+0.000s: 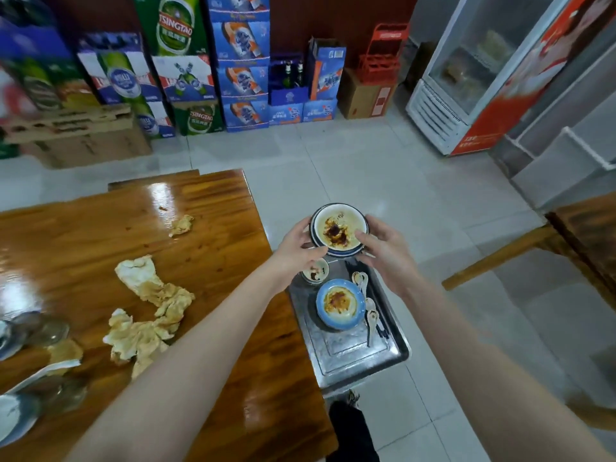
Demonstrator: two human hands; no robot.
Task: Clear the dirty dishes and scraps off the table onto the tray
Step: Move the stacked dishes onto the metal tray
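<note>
Table (83, 235) glossy wood, soiled napkins (156, 295) | tile floor (350, 168) | beer cartons (243, 78) | bowl (338, 230) held

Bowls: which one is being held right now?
The dark-rimmed bowl, gripped by the left hand and right hand above the tray; the light-blue bowl rests on it.

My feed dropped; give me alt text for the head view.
The left hand and right hand hold a stained bowl over the far end of a metal tray carrying a blue bowl, a small cup and spoons. Crumpled napkins lie on the wooden table.
</note>
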